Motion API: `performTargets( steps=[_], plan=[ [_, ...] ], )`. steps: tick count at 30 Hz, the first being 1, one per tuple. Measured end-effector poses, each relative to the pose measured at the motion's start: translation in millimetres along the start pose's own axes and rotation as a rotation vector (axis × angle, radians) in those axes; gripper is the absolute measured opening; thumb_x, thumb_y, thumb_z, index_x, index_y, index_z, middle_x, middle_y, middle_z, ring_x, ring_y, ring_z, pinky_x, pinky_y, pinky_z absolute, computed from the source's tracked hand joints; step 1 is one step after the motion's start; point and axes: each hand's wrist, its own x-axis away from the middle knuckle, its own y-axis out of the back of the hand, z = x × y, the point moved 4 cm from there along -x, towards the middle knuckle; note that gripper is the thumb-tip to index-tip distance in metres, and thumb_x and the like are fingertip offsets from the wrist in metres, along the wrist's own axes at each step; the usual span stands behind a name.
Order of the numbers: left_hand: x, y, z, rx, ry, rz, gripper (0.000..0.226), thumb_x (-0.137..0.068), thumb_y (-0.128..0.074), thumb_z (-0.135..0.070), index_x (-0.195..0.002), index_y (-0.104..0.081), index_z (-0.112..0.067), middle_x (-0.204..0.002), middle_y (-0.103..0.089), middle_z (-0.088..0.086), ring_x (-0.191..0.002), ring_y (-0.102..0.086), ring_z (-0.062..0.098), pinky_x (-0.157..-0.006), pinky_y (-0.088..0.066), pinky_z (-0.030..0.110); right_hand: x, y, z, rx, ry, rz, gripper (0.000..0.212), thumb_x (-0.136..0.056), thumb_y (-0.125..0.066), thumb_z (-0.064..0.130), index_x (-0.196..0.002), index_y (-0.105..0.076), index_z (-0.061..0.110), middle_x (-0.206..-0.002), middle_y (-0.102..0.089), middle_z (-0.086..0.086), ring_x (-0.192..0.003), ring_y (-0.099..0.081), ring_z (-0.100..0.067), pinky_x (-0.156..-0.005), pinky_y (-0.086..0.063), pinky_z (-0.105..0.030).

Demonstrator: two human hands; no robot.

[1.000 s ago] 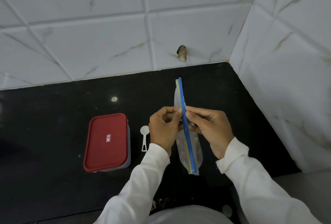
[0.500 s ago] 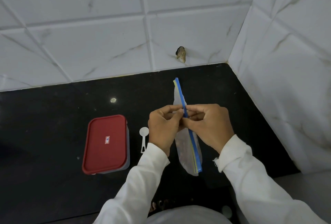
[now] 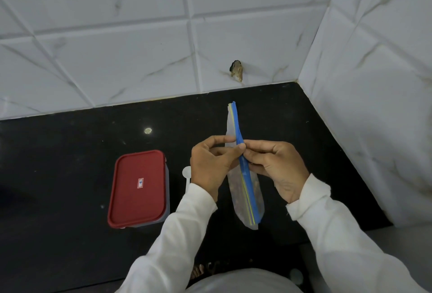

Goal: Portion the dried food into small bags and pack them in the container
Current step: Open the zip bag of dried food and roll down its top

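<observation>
A clear zip bag [image 3: 245, 199] with a blue and yellow seal strip is held upright over the black counter [image 3: 70, 152], its strip running away from me. Brownish dried food shows faintly through its lower part. My left hand [image 3: 210, 166] and my right hand [image 3: 275, 166] pinch the strip from either side near its middle, fingertips meeting. A container with a red lid [image 3: 139, 187] stands shut on the counter to the left. A small white scoop [image 3: 187, 175] lies between the container and my left hand, partly hidden by my wrist.
White tiled walls [image 3: 140, 47] close the counter at the back and on the right, forming a corner. A small brown object [image 3: 237, 70] is stuck on the back wall. The counter's front edge runs near my body.
Both hands stay pinched on the bag's seal strip and have shifted slightly along it. The bag has tilted a little. The container and scoop have not moved.
</observation>
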Motion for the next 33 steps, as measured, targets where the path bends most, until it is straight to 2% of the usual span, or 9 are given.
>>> performTargets(
  steps=[2,7,13,17,21,24,26,29,33],
  plan=[
    [-0.5,0.2,0.7,0.03,0.024,0.016,0.028,-0.081,-0.077,-0.01,-0.107,-0.069,-0.01,-0.087,-0.077,0.007,-0.084,-0.075,0.019,-0.072,-0.061,0.028,0.9,0.8,-0.4,0.022,0.03,-0.037,0.022,-0.087,-0.066,0.005,-0.107,-0.073,0.012,-0.097,-0.075,0.0,-0.087,-0.073,-0.013,-0.069,-0.059,-0.025],
    [0.7,0.7,-0.4,-0.008,-0.051,-0.005,0.025,-0.087,-0.071,-0.005,-0.11,-0.065,-0.012,-0.087,-0.077,0.008,-0.082,-0.076,0.02,-0.07,-0.061,0.028,4.1,1.9,1.1,0.18,0.169,-0.146,0.021,-0.086,-0.068,0.008,-0.103,-0.074,0.019,-0.09,-0.075,0.007,-0.083,-0.072,-0.006,-0.065,-0.057,-0.018],
    [-1.7,11.2,0.8,-0.025,-0.047,-0.032,0.027,-0.086,-0.072,-0.007,-0.111,-0.063,-0.015,-0.09,-0.077,0.008,-0.083,-0.076,0.019,-0.069,-0.061,0.03,5.6,15.4,2.1,0.255,0.159,-0.194,0.021,-0.085,-0.07,0.013,-0.095,-0.071,0.031,-0.085,-0.074,0.014,-0.083,-0.071,-0.001,-0.066,-0.058,-0.02],
    [-1.9,18.0,-3.6,-0.032,-0.058,-0.05,0.027,-0.086,-0.072,-0.006,-0.11,-0.063,-0.015,-0.086,-0.077,0.008,-0.08,-0.076,0.019,-0.067,-0.061,0.028,5.0,28.0,5.8,0.364,0.175,-0.279,0.021,-0.083,-0.071,0.012,-0.095,-0.072,0.029,-0.083,-0.073,0.013,-0.078,-0.069,0.003,-0.062,-0.056,-0.017],
    [-2.4,26.9,-7.8,-0.052,-0.098,-0.092,0.028,-0.085,-0.073,-0.004,-0.11,-0.064,-0.012,-0.079,-0.076,0.01,-0.077,-0.076,0.02,-0.068,-0.061,0.03,5.1,37.6,13.3,0.52,0.216,-0.361,0.025,-0.081,-0.073,0.013,-0.103,-0.072,0.024,-0.08,-0.071,0.013,-0.073,-0.067,0.005,-0.069,-0.058,-0.021],
    [-3.6,36.2,-8.4,-0.04,-0.108,-0.155,0.027,-0.084,-0.074,-0.002,-0.108,-0.065,-0.01,-0.074,-0.075,0.011,-0.073,-0.075,0.022,-0.066,-0.061,0.029,5.6,45.9,19.7,0.597,0.26,-0.417,0.025,-0.08,-0.073,0.013,-0.104,-0.073,0.021,-0.082,-0.071,0.012,-0.073,-0.067,-0.001,-0.072,-0.057,-0.023],
    [-5.2,44.7,-7.6,-0.006,-0.102,-0.202,0.027,-0.082,-0.075,0.0,-0.106,-0.066,-0.008,-0.071,-0.074,0.012,-0.07,-0.074,0.022,-0.063,-0.059,0.025,5.3,54.1,22.8,0.619,0.281,-0.454,0.026,-0.08,-0.073,0.013,-0.105,-0.073,0.018,-0.084,-0.072,0.007,-0.075,-0.067,-0.004,-0.074,-0.058,-0.027],
    [-6.7,59.0,-3.3,0.061,-0.094,-0.267,0.025,-0.081,-0.075,0.004,-0.102,-0.067,-0.007,-0.071,-0.073,0.013,-0.068,-0.073,0.021,-0.063,-0.058,0.025,4.7,67.7,24.6,0.654,0.296,-0.5,0.026,-0.08,-0.072,0.012,-0.106,-0.073,0.014,-0.086,-0.072,0.003,-0.075,-0.065,-0.003,-0.07,-0.055,-0.023],
    [-6.3,65.2,8.8,0.076,-0.036,-0.25,0.018,-0.087,-0.066,0.003,-0.101,-0.068,-0.008,-0.078,-0.072,0.014,-0.069,-0.071,0.019,-0.064,-0.058,0.027,3.8,76.1,14.4,0.589,0.216,-0.485,0.028,-0.082,-0.072,0.013,-0.109,-0.071,0.015,-0.089,-0.071,0.002,-0.079,-0.068,-0.009,-0.072,-0.06,-0.033]
  ],
)
